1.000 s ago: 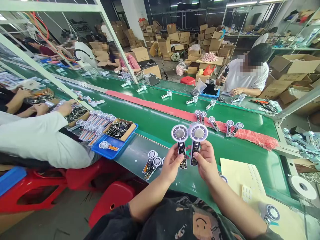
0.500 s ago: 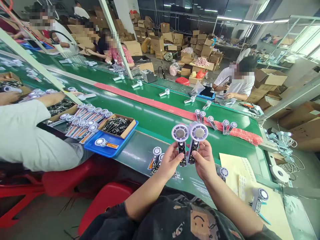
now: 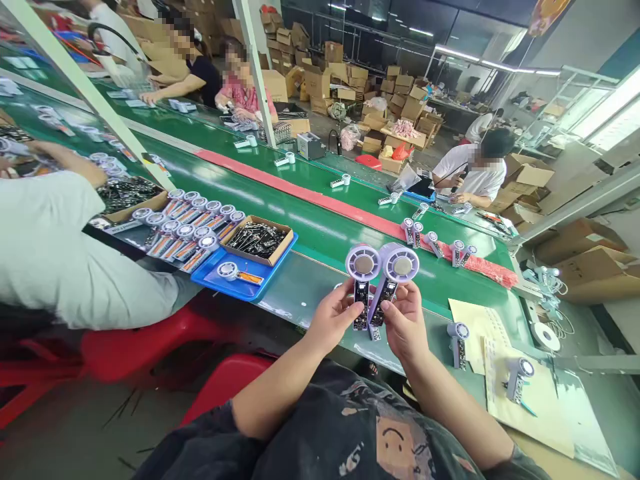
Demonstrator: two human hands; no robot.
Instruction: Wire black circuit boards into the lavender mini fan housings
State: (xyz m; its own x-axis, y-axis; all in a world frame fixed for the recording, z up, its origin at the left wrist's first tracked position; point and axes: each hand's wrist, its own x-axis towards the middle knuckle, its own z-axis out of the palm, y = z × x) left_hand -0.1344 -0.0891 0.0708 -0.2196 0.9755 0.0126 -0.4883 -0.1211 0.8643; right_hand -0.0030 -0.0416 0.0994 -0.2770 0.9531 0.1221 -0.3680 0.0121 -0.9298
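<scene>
My left hand is closed round the handle of a lilac handheld fan. Its thumb lies on the bare black circuit board in the handle. A second handheld fan of the same kind is in my right hand, thumb also on its board. Both fans are upright, side by side, round grilles with grey centre discs facing me, heads nearly touching. Behind my hands, part of another board shows low over the bench; the rest of it is hidden.
To the left, a blue tray bears a box of black boards and one fan. Several fans lie beyond it, near a seated co-worker. A green conveyor belt with a red strip runs across. Yellow sheets lie at right.
My view has shifted, so the tray and the fans at right appear elsewhere in the picture. Both hands keep hold of the same two fans, which tilt slightly differently.
</scene>
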